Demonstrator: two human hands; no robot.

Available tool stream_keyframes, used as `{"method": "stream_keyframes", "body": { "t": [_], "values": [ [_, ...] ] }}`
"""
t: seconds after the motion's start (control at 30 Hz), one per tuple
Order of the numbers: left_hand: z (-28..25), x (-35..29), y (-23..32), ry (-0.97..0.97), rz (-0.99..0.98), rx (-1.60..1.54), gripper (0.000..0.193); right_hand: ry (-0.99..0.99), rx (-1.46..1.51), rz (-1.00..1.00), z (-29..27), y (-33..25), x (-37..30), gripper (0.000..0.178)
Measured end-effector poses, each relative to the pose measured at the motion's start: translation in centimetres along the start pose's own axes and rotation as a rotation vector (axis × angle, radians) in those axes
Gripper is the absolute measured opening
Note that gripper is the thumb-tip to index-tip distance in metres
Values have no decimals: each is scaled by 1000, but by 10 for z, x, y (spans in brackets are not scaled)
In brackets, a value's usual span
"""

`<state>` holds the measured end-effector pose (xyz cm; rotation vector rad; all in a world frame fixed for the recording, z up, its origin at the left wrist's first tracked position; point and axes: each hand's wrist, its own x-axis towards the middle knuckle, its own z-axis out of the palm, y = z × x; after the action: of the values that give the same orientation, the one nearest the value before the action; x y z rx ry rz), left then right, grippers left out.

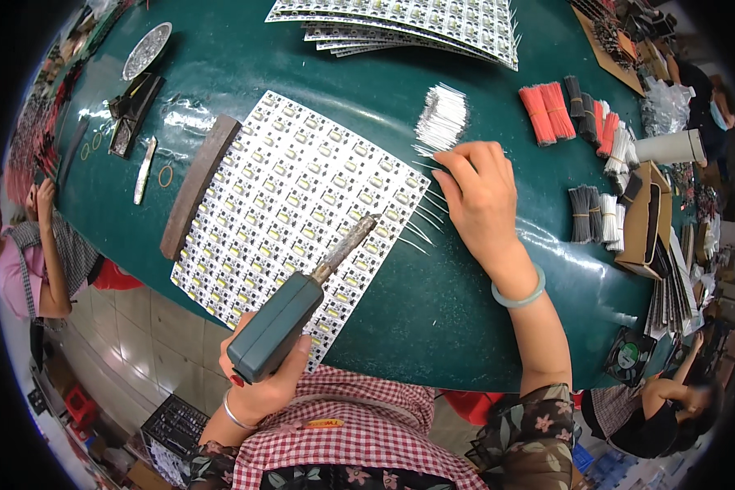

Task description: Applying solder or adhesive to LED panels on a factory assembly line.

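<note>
A white circuit board panel [290,192] covered with rows of small yellowish LED chips lies slanted on the table. My left hand [263,394] is closed around the handle of a dark green soldering gun [276,327]. Its worn metal tip rests over the board near the right edge. Beyond that edge, my right hand [483,204] pinches a thin white wire between thumb and forefinger. Several white wires [420,229] stick out from the board's right side, below my fingertips. Just past the right hand lies a pile of short white wires [443,114].
A dark curved bar [200,186] lies along the board's left edge. More panels [408,24] are stacked at the far side. Red wire bundles [547,113] and an open cardboard box [649,216] are on the right. A knife-like tool [144,170] lies left. Other people sit at both sides.
</note>
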<state>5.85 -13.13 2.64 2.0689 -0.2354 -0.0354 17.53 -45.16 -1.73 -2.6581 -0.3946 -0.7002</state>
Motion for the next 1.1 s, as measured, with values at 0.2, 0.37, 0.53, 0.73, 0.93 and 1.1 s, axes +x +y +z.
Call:
{"method": "stream_keyframes", "body": {
  "t": [0.2,0.37,0.53,0.73,0.93,1.1],
  "values": [
    [-1,-1,-2,38,-19,-8,27,-52,-154,-66,20,9,12,8],
    [-3,-4,-4,57,-47,-45,25,-266,-305,-101,15,6,29,10],
    [-3,-6,0,49,-49,-71,24,-314,-322,-135,12,7,36,14],
    [-6,-12,-10,42,-5,4,26,-159,-98,-23,-16,-15,18,10],
    [-5,-11,-11,37,-40,-73,27,-19,280,76,-30,-63,-35,23],
    [-1,-9,-7,8,-113,-152,26,102,262,134,-17,-84,-63,28]
  ]
}}
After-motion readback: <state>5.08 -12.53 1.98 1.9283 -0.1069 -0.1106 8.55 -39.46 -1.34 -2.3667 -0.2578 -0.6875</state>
